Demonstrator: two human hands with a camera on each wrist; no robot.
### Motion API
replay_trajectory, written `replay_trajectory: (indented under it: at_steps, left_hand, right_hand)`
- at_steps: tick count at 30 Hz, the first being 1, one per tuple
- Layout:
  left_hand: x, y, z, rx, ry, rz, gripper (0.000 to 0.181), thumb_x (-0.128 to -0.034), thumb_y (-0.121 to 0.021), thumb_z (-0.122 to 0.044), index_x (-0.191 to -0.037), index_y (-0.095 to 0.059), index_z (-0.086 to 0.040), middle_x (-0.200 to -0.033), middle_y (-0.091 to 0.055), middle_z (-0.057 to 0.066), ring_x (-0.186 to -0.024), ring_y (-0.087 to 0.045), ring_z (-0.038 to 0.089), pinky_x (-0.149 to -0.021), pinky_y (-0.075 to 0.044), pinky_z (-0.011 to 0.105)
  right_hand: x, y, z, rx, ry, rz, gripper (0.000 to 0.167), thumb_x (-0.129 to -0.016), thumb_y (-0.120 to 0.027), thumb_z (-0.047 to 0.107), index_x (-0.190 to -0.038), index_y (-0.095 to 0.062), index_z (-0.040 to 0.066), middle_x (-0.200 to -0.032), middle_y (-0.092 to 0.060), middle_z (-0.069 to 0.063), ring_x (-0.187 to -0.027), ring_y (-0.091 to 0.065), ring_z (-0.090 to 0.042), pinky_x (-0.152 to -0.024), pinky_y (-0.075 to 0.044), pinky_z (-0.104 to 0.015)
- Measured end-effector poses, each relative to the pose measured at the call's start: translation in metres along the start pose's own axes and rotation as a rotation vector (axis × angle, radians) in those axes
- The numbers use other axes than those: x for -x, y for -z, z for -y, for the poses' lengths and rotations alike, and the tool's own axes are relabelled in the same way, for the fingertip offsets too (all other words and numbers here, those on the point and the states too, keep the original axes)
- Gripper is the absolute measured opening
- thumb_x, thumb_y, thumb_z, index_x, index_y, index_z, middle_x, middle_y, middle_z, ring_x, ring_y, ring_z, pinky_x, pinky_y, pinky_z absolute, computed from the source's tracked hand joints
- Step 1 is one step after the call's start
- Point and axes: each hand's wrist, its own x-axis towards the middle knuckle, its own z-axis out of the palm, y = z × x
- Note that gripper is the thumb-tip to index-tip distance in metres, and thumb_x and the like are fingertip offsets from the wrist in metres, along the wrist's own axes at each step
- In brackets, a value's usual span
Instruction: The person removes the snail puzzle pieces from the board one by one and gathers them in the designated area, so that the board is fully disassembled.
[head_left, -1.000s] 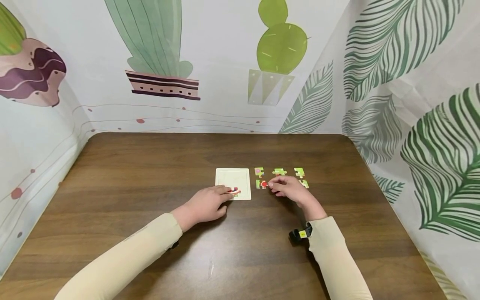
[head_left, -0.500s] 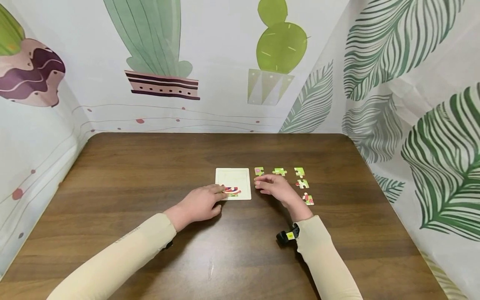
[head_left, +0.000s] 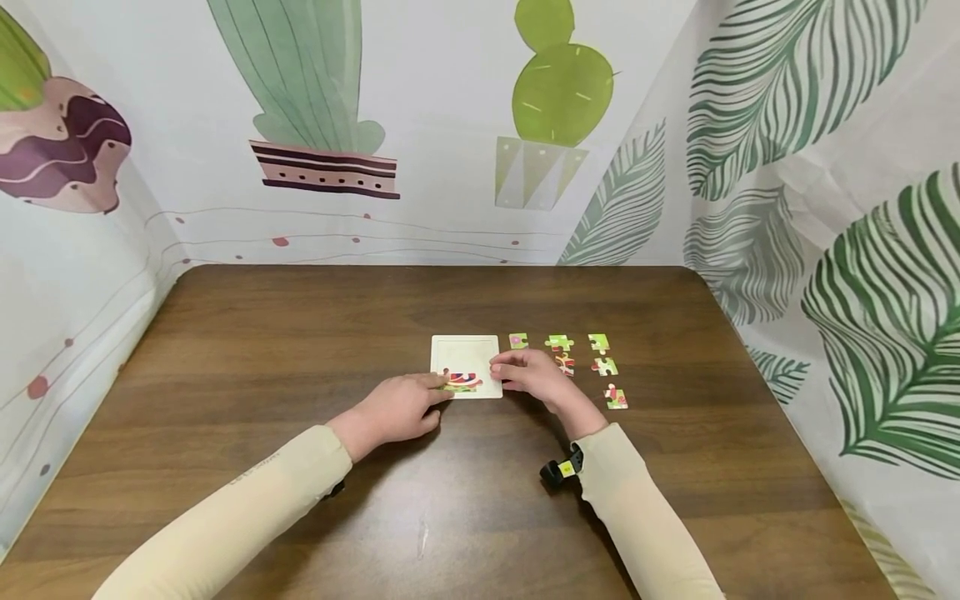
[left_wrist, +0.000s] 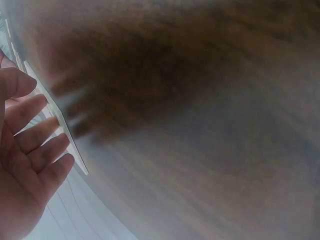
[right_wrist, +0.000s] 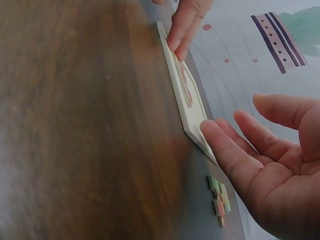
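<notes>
My left hand (head_left: 390,410) lies at the left side of a cream square puzzle tray (head_left: 464,354), fingertips pressing on the joined puzzle pieces (head_left: 462,381), red, blue and green, low in the tray. In the right wrist view, left fingers (right_wrist: 182,30) touch those pieces. At the tray's right edge, my right hand (head_left: 536,377) holds its thumb and index fingertip together. It appears to pinch a small puzzle piece, which the fingers almost wholly hide. The right wrist view shows that hand's thumb (right_wrist: 220,147) at the tray's edge and the other fingers loosely bent.
Several loose jigsaw pieces lie right of the tray: a pink-and-green one (head_left: 517,341), a green one (head_left: 558,342) and one near the front (head_left: 617,397). The brown wooden table (head_left: 420,517) meets a printed cloth backdrop (head_left: 450,167) behind.
My right hand has moved left from the loose pieces to the tray's edge. The red-and-green piece it was touching no longer shows. My left fingers have shifted slightly left, uncovering more of the joined pieces.
</notes>
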Motion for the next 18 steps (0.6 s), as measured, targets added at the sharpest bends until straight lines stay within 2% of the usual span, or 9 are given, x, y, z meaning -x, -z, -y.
replay_trajectory:
  at_steps: [10, 18]
  left_hand:
    - [0.0, 0.003, 0.0, 0.042, 0.022, 0.051, 0.041, -0.0926, -0.063, -0.019, -0.132, -0.071, -0.009, -0.143, -0.064, 0.016, -0.132, -0.064, 0.031, -0.102, -0.056, 0.046]
    - [0.003, 0.0, 0.002, 0.087, 0.051, 0.066, 0.046, -0.0911, -0.062, -0.017, -0.136, -0.068, -0.01, -0.148, -0.061, 0.014, -0.136, -0.06, 0.031, -0.103, -0.055, 0.047]
  right_hand:
    - [-0.008, -0.008, 0.003, 0.023, -0.01, 0.011, 0.034, -0.099, -0.06, 0.011, -0.125, -0.064, -0.012, -0.119, -0.071, -0.021, -0.1, -0.069, -0.012, -0.099, -0.059, -0.038]
    - [-0.014, -0.009, 0.007, 0.049, -0.02, 0.025, 0.033, -0.1, -0.059, 0.011, -0.123, -0.065, -0.013, -0.115, -0.075, -0.024, -0.1, -0.072, -0.013, -0.101, -0.058, -0.04]
